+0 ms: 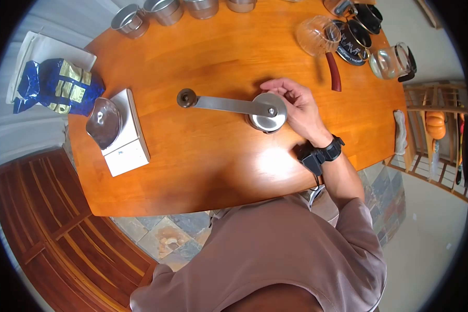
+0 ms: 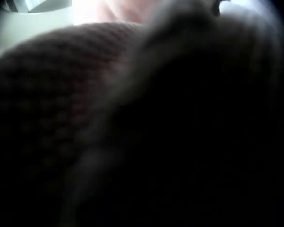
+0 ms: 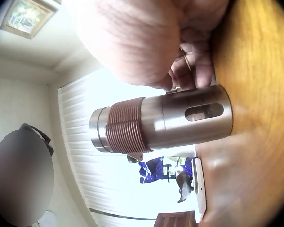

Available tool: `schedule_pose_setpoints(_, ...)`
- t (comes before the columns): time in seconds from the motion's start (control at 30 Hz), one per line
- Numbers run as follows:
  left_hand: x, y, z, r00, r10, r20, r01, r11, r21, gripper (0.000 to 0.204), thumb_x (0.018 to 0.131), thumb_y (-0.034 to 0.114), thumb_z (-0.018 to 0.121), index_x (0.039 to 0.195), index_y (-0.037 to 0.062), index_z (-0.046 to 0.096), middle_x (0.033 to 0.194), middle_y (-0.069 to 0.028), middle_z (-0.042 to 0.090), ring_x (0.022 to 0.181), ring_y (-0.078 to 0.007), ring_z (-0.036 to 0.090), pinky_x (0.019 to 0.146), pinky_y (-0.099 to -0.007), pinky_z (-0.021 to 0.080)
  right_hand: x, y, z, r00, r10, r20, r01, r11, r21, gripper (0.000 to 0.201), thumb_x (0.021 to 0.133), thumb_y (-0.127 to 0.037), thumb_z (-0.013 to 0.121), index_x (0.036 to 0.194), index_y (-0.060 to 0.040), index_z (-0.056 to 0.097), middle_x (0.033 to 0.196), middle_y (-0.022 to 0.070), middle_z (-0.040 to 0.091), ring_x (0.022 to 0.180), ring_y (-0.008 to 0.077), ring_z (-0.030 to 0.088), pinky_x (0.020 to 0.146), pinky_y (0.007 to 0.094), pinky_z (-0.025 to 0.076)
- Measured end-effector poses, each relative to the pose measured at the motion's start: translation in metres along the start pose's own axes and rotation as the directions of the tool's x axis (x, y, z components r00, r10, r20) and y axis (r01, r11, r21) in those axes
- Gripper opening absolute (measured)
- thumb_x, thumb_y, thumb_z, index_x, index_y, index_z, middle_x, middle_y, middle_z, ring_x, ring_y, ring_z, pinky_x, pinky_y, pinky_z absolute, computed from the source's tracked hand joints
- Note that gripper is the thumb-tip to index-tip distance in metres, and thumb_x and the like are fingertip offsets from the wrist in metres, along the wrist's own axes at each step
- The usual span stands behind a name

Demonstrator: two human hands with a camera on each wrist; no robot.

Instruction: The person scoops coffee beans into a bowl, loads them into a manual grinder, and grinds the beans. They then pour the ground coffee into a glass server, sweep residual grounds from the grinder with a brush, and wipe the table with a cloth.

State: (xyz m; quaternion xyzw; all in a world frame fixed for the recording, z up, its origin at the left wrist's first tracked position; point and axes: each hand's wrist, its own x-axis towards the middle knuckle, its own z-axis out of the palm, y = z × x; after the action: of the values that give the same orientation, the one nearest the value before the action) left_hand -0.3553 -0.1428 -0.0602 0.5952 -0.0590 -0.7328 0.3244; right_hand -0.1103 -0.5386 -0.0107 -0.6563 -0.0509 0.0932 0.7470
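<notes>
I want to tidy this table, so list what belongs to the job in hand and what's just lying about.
In the job, it seems:
crank grinder, beside the right hand

Seemingly lying about:
white scale with dark dish
blue bag
metal cups
red-handled glass pot
glass jug

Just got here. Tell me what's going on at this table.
A person's right hand is close beside a metal hand grinder, which stands upright on the wooden table; whether the fingers touch it is hard to tell. Nobody's hand is on the knob of its crank. On the person's left, a dark dish sits on a flat white device, near a blue bag.
</notes>
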Motion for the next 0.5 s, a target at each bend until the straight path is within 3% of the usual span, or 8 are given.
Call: schedule_pose_setpoints(0.5, 0.000, 0.002, -0.004, 1.000, -0.016, 0.023, 0.016, 1.000, 0.001, 0.024, 0.095, 0.019, 0.070, 0.112, 0.0031, 0.073, 0.108, -0.0096, 0.076, 0.099, -0.0194, 0.069, 0.085, -0.0351, 0.055, 0.001, -0.004, 0.000, 1.000, 0.010, -0.002, -0.010, 1.000, -0.021, 0.020, 0.105, -0.008, 0.058, 0.121, 0.0029, 0.065, 0.103, 0.0036, 0.070, 0.092, 0.0054, 0.063, 0.081, 0.0208, 0.050)
